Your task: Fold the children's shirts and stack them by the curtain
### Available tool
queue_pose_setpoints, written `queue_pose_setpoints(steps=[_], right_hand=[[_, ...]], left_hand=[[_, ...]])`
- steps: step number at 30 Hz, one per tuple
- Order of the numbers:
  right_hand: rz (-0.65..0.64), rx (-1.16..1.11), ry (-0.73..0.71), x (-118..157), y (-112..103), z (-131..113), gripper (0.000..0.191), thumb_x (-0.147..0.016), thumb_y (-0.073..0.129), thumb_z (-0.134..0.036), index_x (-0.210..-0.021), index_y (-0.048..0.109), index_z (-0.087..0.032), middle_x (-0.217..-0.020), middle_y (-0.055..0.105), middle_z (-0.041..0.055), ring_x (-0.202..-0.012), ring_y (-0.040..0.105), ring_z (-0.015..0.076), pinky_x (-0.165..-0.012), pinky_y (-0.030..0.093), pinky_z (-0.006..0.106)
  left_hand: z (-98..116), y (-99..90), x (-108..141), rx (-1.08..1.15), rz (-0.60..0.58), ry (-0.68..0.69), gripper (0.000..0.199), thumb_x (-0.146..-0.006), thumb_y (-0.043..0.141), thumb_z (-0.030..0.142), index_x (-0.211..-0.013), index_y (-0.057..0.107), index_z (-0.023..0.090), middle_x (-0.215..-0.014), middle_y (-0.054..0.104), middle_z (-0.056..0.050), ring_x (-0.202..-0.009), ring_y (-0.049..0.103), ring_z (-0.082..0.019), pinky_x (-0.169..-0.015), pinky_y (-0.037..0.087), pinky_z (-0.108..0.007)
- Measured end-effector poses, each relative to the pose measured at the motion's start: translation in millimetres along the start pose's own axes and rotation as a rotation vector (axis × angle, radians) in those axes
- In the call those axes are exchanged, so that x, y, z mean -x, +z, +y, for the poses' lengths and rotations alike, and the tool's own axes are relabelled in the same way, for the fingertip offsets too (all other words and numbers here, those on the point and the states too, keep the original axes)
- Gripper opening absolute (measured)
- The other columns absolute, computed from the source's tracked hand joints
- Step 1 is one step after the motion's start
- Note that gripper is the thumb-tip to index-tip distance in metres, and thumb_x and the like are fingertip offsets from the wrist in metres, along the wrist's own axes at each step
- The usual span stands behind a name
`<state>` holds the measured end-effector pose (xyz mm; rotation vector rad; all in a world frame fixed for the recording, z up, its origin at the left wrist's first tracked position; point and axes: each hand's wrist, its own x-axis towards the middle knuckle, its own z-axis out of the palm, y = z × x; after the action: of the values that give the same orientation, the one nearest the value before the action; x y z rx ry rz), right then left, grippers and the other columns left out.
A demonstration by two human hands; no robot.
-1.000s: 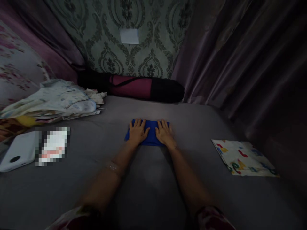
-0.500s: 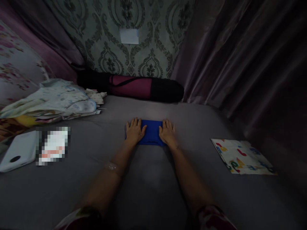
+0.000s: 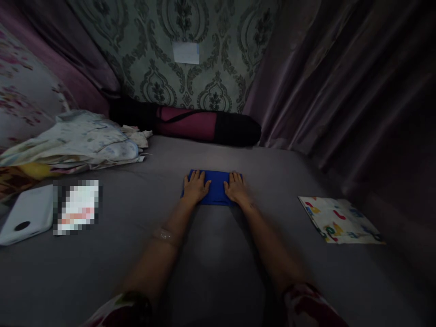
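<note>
A folded blue cloth [image 3: 217, 187] lies flat on the grey bed sheet [image 3: 211, 250] in front of me. On its left part rests my left hand [image 3: 196, 186], palm down, fingers stretched out and thumb pointing inward. My right hand [image 3: 235, 187] lies flat on the cloth's right part in the same way. Both hands press on top of the cloth rather than grip it. Its middle strip shows between my thumbs, and the parts under my palms are hidden.
To the right lies a folded white cloth with colourful prints [image 3: 340, 220]. A pale heap of clothes [image 3: 91, 138], a white device [image 3: 30, 213] and a blurred-out item [image 3: 78, 206] are on the left. A black and maroon long bag [image 3: 190, 123] lies along the wall.
My hands have slid slightly inward over the blue cloth, so more of its outer edges shows. The cloth stays in place.
</note>
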<state>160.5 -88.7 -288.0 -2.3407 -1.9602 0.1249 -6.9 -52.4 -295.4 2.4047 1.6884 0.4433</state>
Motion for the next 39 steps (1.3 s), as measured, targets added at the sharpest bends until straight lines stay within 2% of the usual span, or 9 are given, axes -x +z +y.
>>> queue_pose_setpoints(steps=[4, 8, 12, 17, 21, 25, 28, 33, 39], right_hand=[[0.040, -0.040, -0.101, -0.9, -5.0, -23.6, 0.059, -0.099, 0.023, -0.039, -0.150, 0.027, -0.009, -0.158, 0.023, 0.0127, -0.146, 0.015, 0.0253, -0.117, 0.009, 0.046], [0.001, -0.068, -0.139, -1.2, 6.7, -38.8, 0.060, -0.100, 0.019, -0.042, -0.151, 0.027, -0.012, -0.158, 0.022, 0.0100, -0.147, 0.012, 0.0223, -0.118, 0.009, 0.044], [-0.023, -0.058, -0.126, -1.6, 15.6, -37.6, 0.060, -0.100, 0.017, -0.042, -0.151, 0.027, -0.012, -0.159, 0.021, 0.0093, -0.147, 0.009, 0.0218, -0.118, 0.007, 0.044], [-0.102, -0.061, -0.100, -4.5, 3.8, -41.4, 0.060, -0.100, 0.019, -0.042, -0.151, 0.026, -0.011, -0.159, 0.020, 0.0115, -0.147, 0.010, 0.0247, -0.117, 0.007, 0.048], [-0.044, -0.095, -0.115, -8.0, -7.4, -68.6, 0.058, -0.099, 0.022, -0.039, -0.149, 0.031, -0.010, -0.158, 0.022, 0.0134, -0.147, 0.012, 0.0257, -0.117, 0.007, 0.050], [0.030, -0.156, -0.221, -10.6, -0.7, -104.2, 0.058, -0.099, 0.023, -0.038, -0.150, 0.028, -0.011, -0.158, 0.022, 0.0111, -0.147, 0.012, 0.0230, -0.118, 0.009, 0.046], [0.036, -0.180, -0.253, -11.2, 12.8, -119.1, 0.058, -0.099, 0.025, -0.038, -0.149, 0.030, -0.010, -0.158, 0.024, 0.0109, -0.146, 0.014, 0.0238, -0.118, 0.007, 0.048], [0.028, -0.203, -0.247, -10.3, 25.1, -121.7, 0.058, -0.097, 0.029, -0.038, -0.148, 0.033, -0.010, -0.157, 0.026, 0.0107, -0.146, 0.014, 0.0244, -0.118, 0.005, 0.049], [-0.061, -0.256, -0.274, -14.3, 17.6, -118.1, 0.060, -0.099, 0.026, -0.040, -0.150, 0.029, -0.010, -0.159, 0.020, 0.0121, -0.147, 0.009, 0.0251, -0.118, 0.003, 0.049]], left_hand=[[-10.7, -5.7, -6.0, 0.181, 0.161, -0.085, 0.046, -0.095, 0.033, 0.029, -0.137, 0.047, 0.015, -0.142, 0.051, -0.014, -0.132, 0.045, -0.025, -0.113, 0.028, -0.048], [-29.3, -7.1, -15.2, 0.370, 0.154, -0.234, 0.047, -0.095, 0.032, 0.027, -0.137, 0.048, 0.014, -0.135, 0.057, -0.013, -0.125, 0.054, -0.024, -0.106, 0.040, -0.039], [-47.4, -6.1, -23.0, 0.516, 0.156, -0.320, 0.048, -0.093, 0.032, 0.022, -0.137, 0.048, 0.012, -0.136, 0.057, -0.014, -0.126, 0.053, -0.022, -0.104, 0.043, -0.035], [-60.3, -7.4, -29.6, 0.707, 0.220, -0.358, 0.049, -0.087, 0.033, 0.013, -0.131, 0.053, 0.011, -0.129, 0.061, -0.014, -0.121, 0.057, -0.021, -0.104, 0.044, -0.035], [-62.7, -12.4, -30.1, 0.827, 0.243, -0.446, 0.049, -0.087, 0.031, 0.014, -0.130, 0.053, 0.011, -0.125, 0.064, -0.013, -0.120, 0.058, -0.019, -0.103, 0.045, -0.033], [-63.2, -16.3, -27.9, 0.860, 0.235, -0.440, 0.047, -0.087, 0.032, 0.014, -0.128, 0.054, 0.007, -0.125, 0.063, -0.015, -0.119, 0.058, -0.018, -0.101, 0.045, -0.028], [-64.8, -14.4, -27.3, 0.893, 0.259, -0.427, 0.045, -0.086, 0.034, 0.011, -0.125, 0.056, 0.007, -0.123, 0.064, -0.016, -0.117, 0.059, -0.019, -0.100, 0.044, -0.028], [-65.0, -5.6, -29.5, 0.917, 0.311, -0.400, 0.042, -0.084, 0.039, 0.012, -0.121, 0.060, 0.009, -0.119, 0.066, -0.016, -0.114, 0.061, -0.020, -0.099, 0.045, -0.029], [-54.1, -6.3, -30.7, 0.806, 0.277, -0.321, 0.043, -0.085, 0.039, 0.009, -0.124, 0.057, 0.003, -0.121, 0.064, -0.020, -0.115, 0.060, -0.022, -0.101, 0.045, -0.031]])
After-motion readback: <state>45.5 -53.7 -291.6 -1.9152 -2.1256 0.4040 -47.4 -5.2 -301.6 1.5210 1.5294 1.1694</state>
